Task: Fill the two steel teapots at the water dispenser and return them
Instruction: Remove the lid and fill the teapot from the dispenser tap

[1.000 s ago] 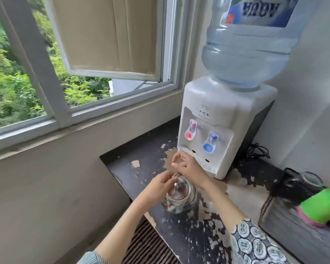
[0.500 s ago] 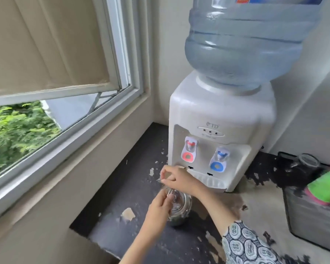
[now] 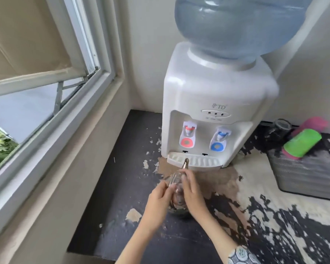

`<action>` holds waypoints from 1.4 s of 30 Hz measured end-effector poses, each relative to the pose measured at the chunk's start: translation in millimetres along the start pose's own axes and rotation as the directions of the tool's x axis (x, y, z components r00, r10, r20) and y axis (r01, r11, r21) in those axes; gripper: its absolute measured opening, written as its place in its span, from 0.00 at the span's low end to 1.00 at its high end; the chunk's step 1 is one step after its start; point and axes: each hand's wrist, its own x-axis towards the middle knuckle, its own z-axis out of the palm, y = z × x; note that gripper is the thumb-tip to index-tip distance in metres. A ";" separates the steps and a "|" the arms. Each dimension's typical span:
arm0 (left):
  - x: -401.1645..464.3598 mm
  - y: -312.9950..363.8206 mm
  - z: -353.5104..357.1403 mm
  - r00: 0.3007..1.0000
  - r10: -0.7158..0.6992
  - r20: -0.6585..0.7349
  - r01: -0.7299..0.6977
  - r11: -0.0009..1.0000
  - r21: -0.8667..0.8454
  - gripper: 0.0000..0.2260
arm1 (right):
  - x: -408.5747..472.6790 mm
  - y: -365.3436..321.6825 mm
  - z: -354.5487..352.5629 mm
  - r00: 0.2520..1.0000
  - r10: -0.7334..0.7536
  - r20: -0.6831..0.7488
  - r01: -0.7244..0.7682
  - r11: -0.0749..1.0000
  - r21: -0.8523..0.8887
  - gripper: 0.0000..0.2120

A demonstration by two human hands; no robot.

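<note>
While both hands, left hand (image 3: 159, 199) and right hand (image 3: 192, 195), clasp a steel teapot (image 3: 177, 193) at lower centre, its spout aims at the dispenser (image 3: 213, 119) tray, probably awaiting filling.

Teapot (image 3: 177, 191): mostly hidden behind both hands, blurred, lid unreadable.
Water bottle (image 3: 236, 25): top cut off by the frame's edge.
Right sleeve (image 3: 242, 256): cropped at the bottom edge.
</note>
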 end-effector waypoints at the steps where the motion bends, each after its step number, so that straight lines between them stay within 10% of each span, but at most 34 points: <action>1: 2.7 -2.5 -2.6 1.000 -0.007 -0.006 0.007 1.000 -0.001 0.12 | -6.1 6.6 3.7 1.000 -0.003 -0.011 0.002 0.998 -0.064 0.10; 7: 11.1 -23.9 -18.2 0.992 0.069 -0.106 -0.043 0.972 0.229 0.09 | -13.0 17.4 9.5 0.984 -0.175 -0.025 0.155 0.920 -0.359 0.31; 12: 21.6 -50.4 -27.4 0.979 -0.151 -0.135 0.180 0.955 0.237 0.12 | -12.9 22.5 11.9 0.976 -0.212 -0.049 0.172 0.890 -0.422 0.39; 17: 30.2 -39.1 -19.6 0.998 0.058 0.003 -0.056 0.943 0.327 0.19 | -14.6 21.1 13.8 0.970 -0.183 -0.158 0.128 0.943 -0.307 0.32; 25: 41.8 -38.3 -0.9 0.957 0.218 0.191 -0.279 0.872 0.403 0.17 | -3.7 21.6 6.5 0.942 -0.326 -0.084 0.212 0.769 -0.603 0.09; 39: 47.6 -48.4 -7.5 0.970 0.150 0.192 -0.203 0.933 0.297 0.29 | -3.8 20.3 5.8 0.981 -0.180 -0.079 0.140 0.924 -0.356 0.16; 42: 48.3 -49.0 -7.5 0.972 0.138 0.190 -0.193 0.932 0.308 0.30 | -1.0 17.1 -2.1 0.979 0.014 -0.204 -0.022 0.999 -0.038 0.23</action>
